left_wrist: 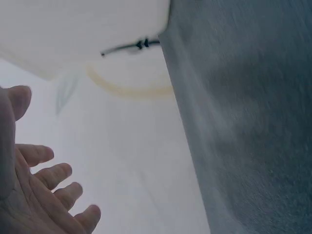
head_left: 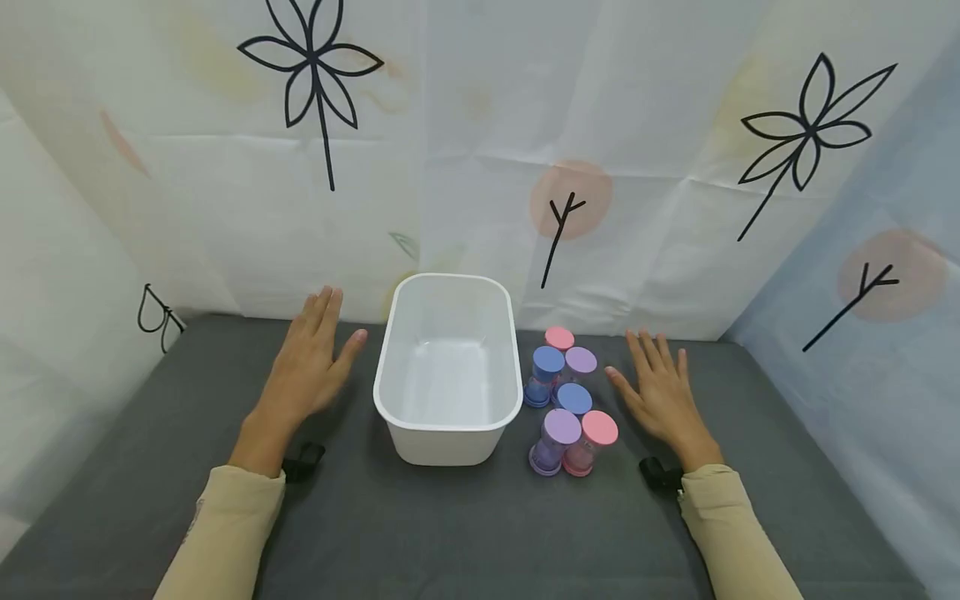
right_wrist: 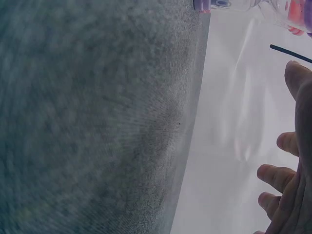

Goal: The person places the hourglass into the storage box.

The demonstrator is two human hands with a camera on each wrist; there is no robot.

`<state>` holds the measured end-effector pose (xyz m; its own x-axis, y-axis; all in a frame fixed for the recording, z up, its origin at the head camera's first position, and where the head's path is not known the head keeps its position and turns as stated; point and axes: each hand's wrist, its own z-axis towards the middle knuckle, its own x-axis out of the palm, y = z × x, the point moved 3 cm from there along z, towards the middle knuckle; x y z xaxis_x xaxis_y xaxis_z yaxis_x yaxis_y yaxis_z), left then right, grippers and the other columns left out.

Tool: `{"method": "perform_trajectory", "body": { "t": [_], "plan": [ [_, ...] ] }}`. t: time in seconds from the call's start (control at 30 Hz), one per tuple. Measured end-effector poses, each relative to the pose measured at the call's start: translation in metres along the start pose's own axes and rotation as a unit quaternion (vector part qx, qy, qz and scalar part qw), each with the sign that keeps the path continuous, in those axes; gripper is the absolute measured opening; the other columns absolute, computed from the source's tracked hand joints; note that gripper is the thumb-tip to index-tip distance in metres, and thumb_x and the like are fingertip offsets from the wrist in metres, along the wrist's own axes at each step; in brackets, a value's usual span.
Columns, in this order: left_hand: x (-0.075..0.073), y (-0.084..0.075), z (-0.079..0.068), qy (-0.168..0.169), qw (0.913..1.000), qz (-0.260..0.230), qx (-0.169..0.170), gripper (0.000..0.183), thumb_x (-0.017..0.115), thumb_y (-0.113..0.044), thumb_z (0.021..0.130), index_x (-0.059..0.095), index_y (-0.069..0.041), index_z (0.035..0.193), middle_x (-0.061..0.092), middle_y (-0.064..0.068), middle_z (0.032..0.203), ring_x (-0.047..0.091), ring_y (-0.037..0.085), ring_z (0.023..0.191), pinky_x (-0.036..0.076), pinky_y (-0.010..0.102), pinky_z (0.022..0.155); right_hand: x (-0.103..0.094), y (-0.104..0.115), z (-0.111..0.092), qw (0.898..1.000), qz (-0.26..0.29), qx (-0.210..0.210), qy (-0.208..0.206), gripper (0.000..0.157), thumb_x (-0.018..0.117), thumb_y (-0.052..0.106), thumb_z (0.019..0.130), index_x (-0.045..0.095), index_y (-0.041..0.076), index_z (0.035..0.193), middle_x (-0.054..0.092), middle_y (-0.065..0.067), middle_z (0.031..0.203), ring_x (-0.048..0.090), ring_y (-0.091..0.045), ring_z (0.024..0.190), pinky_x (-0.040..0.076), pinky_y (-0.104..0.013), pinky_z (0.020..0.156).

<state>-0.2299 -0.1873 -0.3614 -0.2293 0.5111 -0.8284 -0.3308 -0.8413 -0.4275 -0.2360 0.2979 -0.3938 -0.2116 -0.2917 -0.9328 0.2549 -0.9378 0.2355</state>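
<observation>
A white plastic tub [head_left: 450, 447] stands in the middle of the dark grey table. To its right is a cluster of several small hourglass-shaped sand timers with coloured caps: a blue timer [head_left: 548, 361], a purple timer [head_left: 561, 427] and a pink timer [head_left: 599, 429] among them. My left hand [head_left: 303, 367] is left of the tub, apart from it, fingers extended and holding nothing. My right hand [head_left: 663, 396] lies to the right of the timers with fingers spread, touching none of them. In the right wrist view, part of a clear timer [right_wrist: 234, 5] shows at the top edge.
A grey cloth [head_left: 450, 533] covers the table. Pale fabric [head_left: 480, 100] with printed flowers hangs behind it and along both sides. A black wrist strap piece [head_left: 303, 462] sits at the left wrist, another black piece [head_left: 660, 475] at the right.
</observation>
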Motion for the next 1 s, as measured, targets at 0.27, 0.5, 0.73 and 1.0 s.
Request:
{"method": "perform_trajectory", "body": {
  "t": [0.27, 0.5, 0.73, 1.0],
  "plan": [
    [-0.006, -0.031, -0.011, 0.055, 0.9841, -0.169, -0.01, 0.078, 0.043, -0.048, 0.108, 0.002, -0.014, 0.164, 0.004, 0.01, 0.169, 0.007, 0.036, 0.154, 0.015, 0.066, 0.115, 0.002, 0.002, 0.0, 1.0, 0.017, 0.011, 0.017, 0.08, 0.043, 0.054, 0.106, 0.02, 0.001, 0.161, 0.019, -0.03, 0.162, 0.006, -0.047, 0.151, -0.005, -0.066, 0.115],
    [0.001, -0.055, -0.023, 0.095, 0.962, -0.253, 0.039, 0.09, 0.061, -0.042, 0.101, -0.002, -0.027, 0.164, 0.006, 0.001, 0.169, 0.017, 0.028, 0.152, 0.022, 0.064, 0.113, 0.003, 0.004, 0.0, 0.999, 0.031, 0.009, 0.025, 0.08, 0.043, 0.054, 0.106, 0.021, 0.0, 0.16, 0.021, -0.03, 0.161, 0.007, -0.046, 0.151, -0.003, -0.066, 0.115],
    [0.006, -0.065, -0.025, 0.093, 0.9655, -0.231, 0.076, 0.115, 0.078, -0.045, 0.086, -0.005, -0.029, 0.164, 0.011, -0.004, 0.167, 0.034, 0.021, 0.14, 0.037, 0.057, 0.104, 0.003, 0.005, 0.0, 0.999, 0.043, 0.01, 0.026, 0.078, 0.045, 0.051, 0.106, 0.022, 0.0, 0.16, 0.024, -0.031, 0.16, 0.009, -0.046, 0.151, -0.001, -0.066, 0.116],
    [0.003, -0.067, -0.026, 0.083, 0.9787, -0.167, 0.087, 0.124, 0.081, -0.055, 0.08, -0.005, -0.022, 0.164, 0.003, 0.002, 0.17, 0.016, 0.026, 0.152, 0.032, 0.064, 0.107, -0.003, 0.011, 0.0, 0.995, 0.099, 0.016, 0.015, 0.068, 0.057, 0.04, 0.104, 0.037, -0.001, 0.154, 0.041, -0.03, 0.15, 0.033, -0.049, 0.142, 0.023, -0.066, 0.112]
  ]
}}
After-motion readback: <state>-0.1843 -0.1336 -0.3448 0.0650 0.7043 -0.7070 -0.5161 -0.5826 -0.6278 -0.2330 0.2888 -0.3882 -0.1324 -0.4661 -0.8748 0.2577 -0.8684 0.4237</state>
